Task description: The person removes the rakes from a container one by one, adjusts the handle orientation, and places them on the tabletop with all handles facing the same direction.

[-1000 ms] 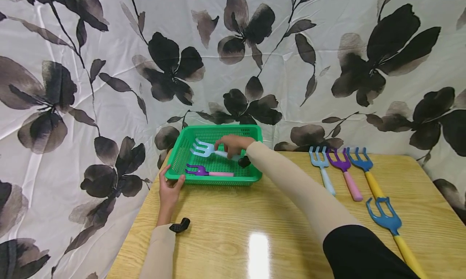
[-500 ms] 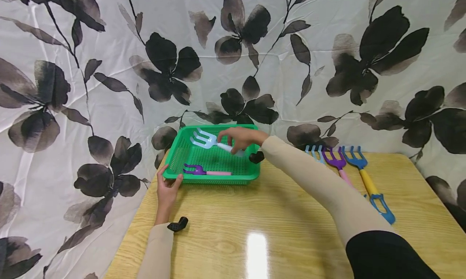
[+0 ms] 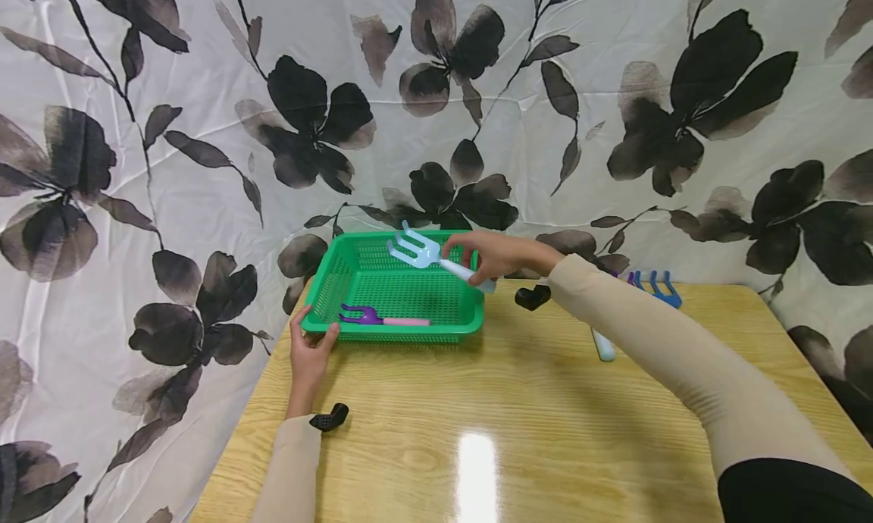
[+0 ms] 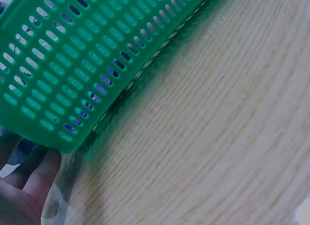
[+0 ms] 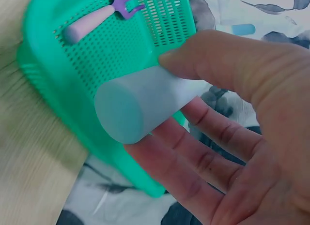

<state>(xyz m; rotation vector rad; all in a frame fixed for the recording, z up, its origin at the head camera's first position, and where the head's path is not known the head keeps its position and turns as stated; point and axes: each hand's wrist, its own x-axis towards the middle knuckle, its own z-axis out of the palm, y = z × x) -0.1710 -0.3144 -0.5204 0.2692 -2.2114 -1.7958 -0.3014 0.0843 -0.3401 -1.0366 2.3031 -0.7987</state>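
My right hand [image 3: 501, 254] pinches the pale handle of a light blue hand fork [image 3: 417, 252] between thumb and fingers. The fork is raised above the back right part of a green plastic basket [image 3: 470, 322], tines pointing left. In the right wrist view the handle's round end [image 5: 118, 111] faces the camera. My left hand [image 3: 310, 360] holds the basket's front left corner, thumb at the front and fingers at the side; the left wrist view shows only part of that hand [image 4: 36, 186]. Inside the basket lies a purple hand fork with a pink handle [image 3: 405, 321].
On the wooden table [image 3: 395, 424], right of the basket, a blue fork [image 3: 661, 289] and a pale handle [image 3: 603, 346] show from behind my right arm, which covers the rest. A floral cloth [image 3: 573, 129] hangs behind the table.
My right hand has lifted the light blue fork out of the basket and moved it up and right. The left hand stays at the basket's corner. My right arm now covers more of the forks.
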